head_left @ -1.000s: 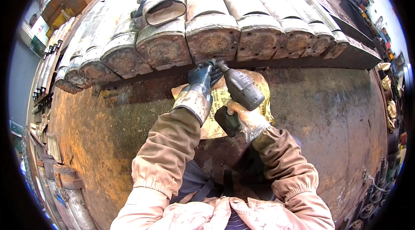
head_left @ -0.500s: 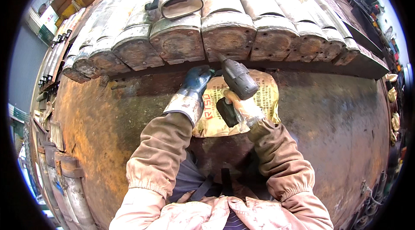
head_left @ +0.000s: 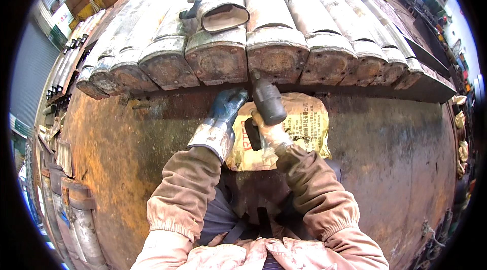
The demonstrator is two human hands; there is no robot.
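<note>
My right hand [head_left: 272, 132], in a pale, stained glove, grips the handle of a dark cordless impact wrench [head_left: 269, 101]. Its nose points away from me, toward the lower edge of a bolted end plate [head_left: 278, 62] on one of the long cylinders. Whether the nose touches a bolt I cannot tell. Beside the tool, my left hand [head_left: 226, 105] wears a blue glove with a dirty white cuff. Its fingers are curled together near the plates' lower edge; anything within them is hidden. Beneath the wrench lies a crumpled yellow paper sack [head_left: 309, 125].
Several grey cylinders [head_left: 269, 6] lie side by side across the far side. An empty glove [head_left: 223, 16] rests on them, cuff toward me. The rusty steel surface [head_left: 390, 138] spreads around the sack. More pipes [head_left: 83, 219] stand at the left edge.
The wrench and my right hand have shifted slightly left, and the tool has turned to point straighter ahead. The whole view has moved a little, so the cylinders appear lower.
</note>
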